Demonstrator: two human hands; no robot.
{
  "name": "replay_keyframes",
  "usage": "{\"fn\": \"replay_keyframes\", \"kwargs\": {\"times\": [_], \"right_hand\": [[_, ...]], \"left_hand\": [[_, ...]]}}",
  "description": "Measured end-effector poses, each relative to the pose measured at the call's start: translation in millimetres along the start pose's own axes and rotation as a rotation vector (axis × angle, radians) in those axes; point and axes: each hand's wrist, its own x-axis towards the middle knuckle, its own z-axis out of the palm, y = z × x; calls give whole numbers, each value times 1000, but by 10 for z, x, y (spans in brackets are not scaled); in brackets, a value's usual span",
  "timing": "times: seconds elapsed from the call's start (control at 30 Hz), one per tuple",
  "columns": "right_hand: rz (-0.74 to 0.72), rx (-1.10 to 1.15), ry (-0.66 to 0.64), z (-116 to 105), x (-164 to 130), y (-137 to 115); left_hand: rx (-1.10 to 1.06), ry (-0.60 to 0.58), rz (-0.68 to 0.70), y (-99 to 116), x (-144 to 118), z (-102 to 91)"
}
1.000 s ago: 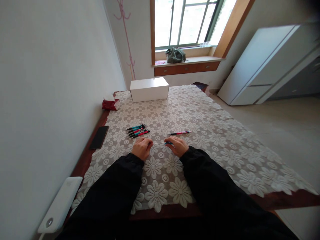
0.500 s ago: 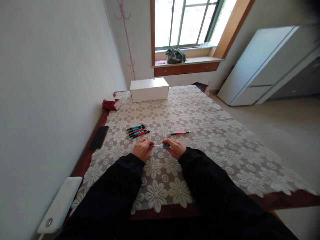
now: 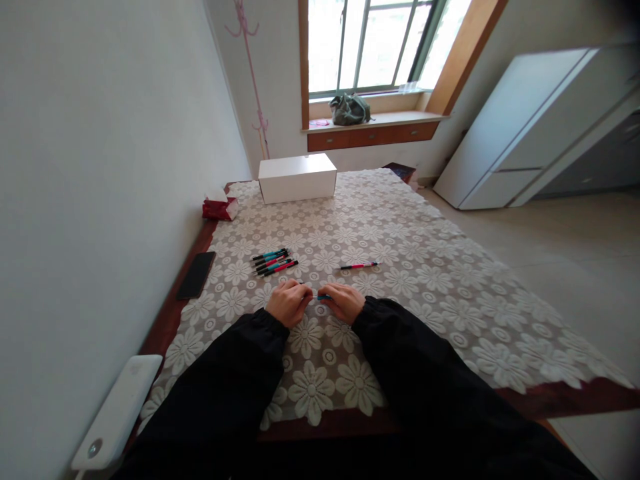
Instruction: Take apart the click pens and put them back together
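Observation:
My left hand (image 3: 289,303) is closed in a pinch on a thin white rod (image 3: 315,297), with a small dark tip showing above its fingers. My right hand (image 3: 345,302) pinches a teal pen barrel (image 3: 324,297), mostly covered by the fingers. The rod lies in line with the barrel's left end; whether it has entered the barrel I cannot tell. Beyond my left hand lies a group of pens (image 3: 275,262) in teal, black and red. A single red and black pen (image 3: 360,266) rests on the cloth beyond my right hand.
A lace tablecloth (image 3: 350,373) covers the table. A white box (image 3: 297,180) stands at the far end. Along the left edge are a dark phone (image 3: 197,275), a red tissue pack (image 3: 220,209) and a white power strip (image 3: 119,410) against the wall.
My hands have come closer together, and less of the white rod shows between them. The right hand with the teal barrel has shifted left. The pens on the cloth stay put.

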Motion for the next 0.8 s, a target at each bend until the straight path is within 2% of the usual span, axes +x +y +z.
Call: {"fn": "replay_keyframes", "kwargs": {"times": [0.17,0.47,0.63,0.8], "right_hand": [[-8,2,38,7,10,-10],[14,21,31,29,5,15],[73,-13,42,56,-3,19],[63,-59,18,64,-1,10]], "left_hand": [[-25,13,-4,-8,-10,13],[-2,8,29,-18,-6,14],[-23,25,-7,2,-11,7],[-30,-7,-33,2,-8,2]]}}
